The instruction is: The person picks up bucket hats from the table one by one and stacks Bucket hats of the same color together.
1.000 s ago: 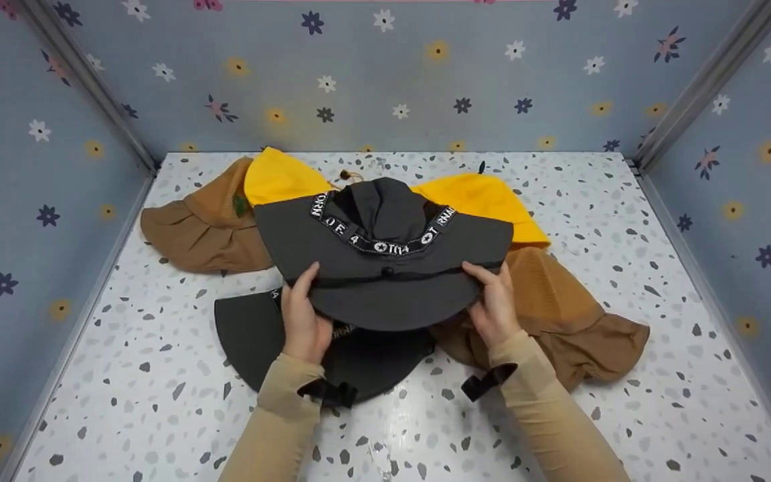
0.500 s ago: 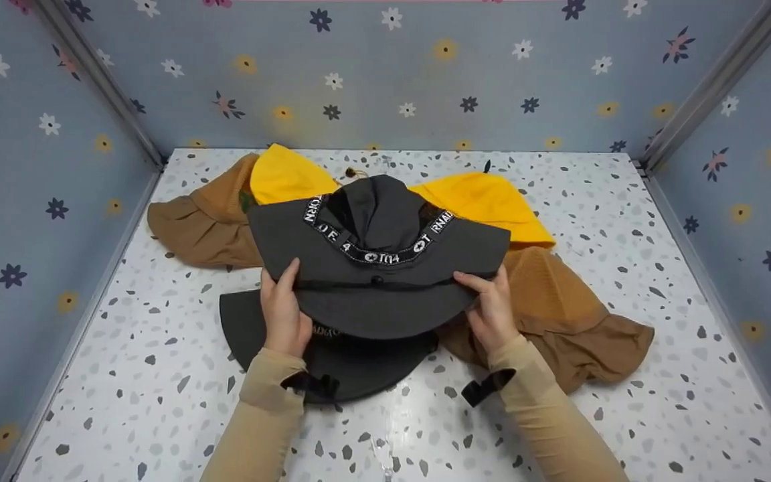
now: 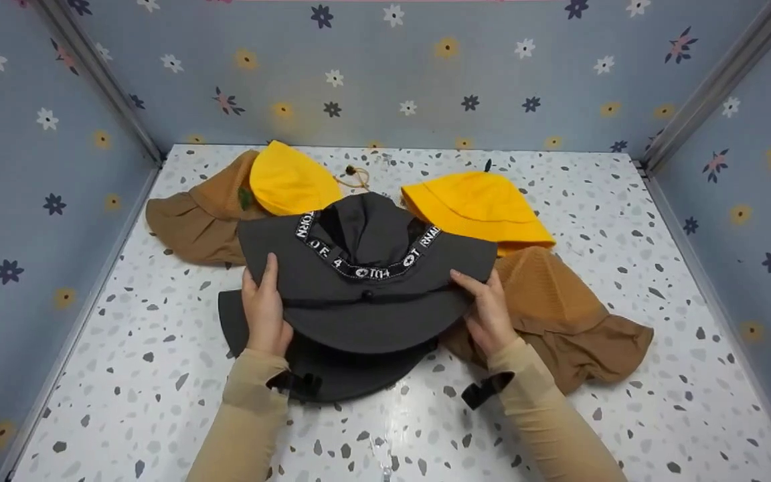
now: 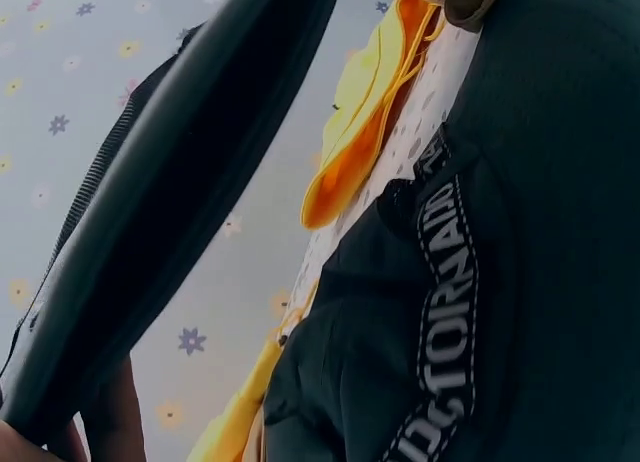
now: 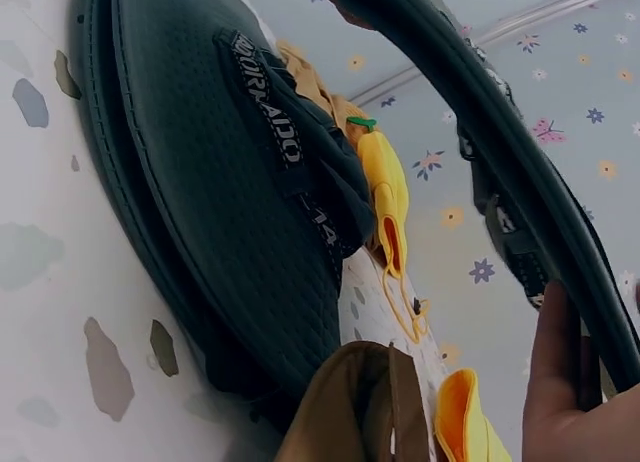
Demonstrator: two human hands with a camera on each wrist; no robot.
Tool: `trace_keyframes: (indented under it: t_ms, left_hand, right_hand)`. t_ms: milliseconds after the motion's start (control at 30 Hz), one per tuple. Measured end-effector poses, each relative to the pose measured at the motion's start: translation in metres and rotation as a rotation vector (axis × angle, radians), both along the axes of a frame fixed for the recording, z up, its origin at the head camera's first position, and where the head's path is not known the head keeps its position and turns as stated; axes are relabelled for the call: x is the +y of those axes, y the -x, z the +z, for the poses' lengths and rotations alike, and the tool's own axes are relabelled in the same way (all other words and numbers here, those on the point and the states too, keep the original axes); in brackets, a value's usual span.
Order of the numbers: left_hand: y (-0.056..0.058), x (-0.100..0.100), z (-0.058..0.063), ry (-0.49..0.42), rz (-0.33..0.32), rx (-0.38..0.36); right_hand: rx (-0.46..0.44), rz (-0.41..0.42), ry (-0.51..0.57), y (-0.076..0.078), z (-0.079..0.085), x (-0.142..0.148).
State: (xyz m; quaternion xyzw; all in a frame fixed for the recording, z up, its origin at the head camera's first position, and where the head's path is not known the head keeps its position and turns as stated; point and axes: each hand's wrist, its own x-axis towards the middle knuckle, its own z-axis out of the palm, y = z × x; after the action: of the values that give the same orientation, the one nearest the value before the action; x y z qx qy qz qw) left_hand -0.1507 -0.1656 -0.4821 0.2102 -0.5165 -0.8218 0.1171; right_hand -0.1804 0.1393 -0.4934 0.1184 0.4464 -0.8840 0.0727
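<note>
A dark grey wide-brimmed hat, its sweatband printed with white lettering, is held tilted above the table. My left hand pinches the left side of its brim, thumb on top. On the opposite side my right hand grips the brim the same way. Beneath it lies a second dark hat, mostly covered in the head view. In the right wrist view, a gap separates the held hat from the lower hat, whose lettered band shows. The left wrist view also shows the held brim raised.
Behind the dark hats lie a left yellow hat and a right yellow hat. One brown hat is at back left, another brown hat at right. Flower-patterned panels enclose the speckled white table.
The held hat has come toward me and a little left, now covering more of the lower dark hat. Both hands keep their grip; the left hand shifted left. More of the yellow hats shows.
</note>
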Motion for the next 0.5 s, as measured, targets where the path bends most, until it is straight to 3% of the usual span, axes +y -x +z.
trace_keyframes:
  t_ms: [200,500]
  left_hand:
    - [-0.003,-0.014,-0.004,0.013,0.048,-0.056]
    - [-0.009,-0.029,-0.011,0.056,0.085,-0.101]
  right_hand:
    - [-0.022,0.052,0.037,-0.002,-0.001,-0.001]
    - [0.010,0.030,-0.121,-0.004,-0.008,-0.005]
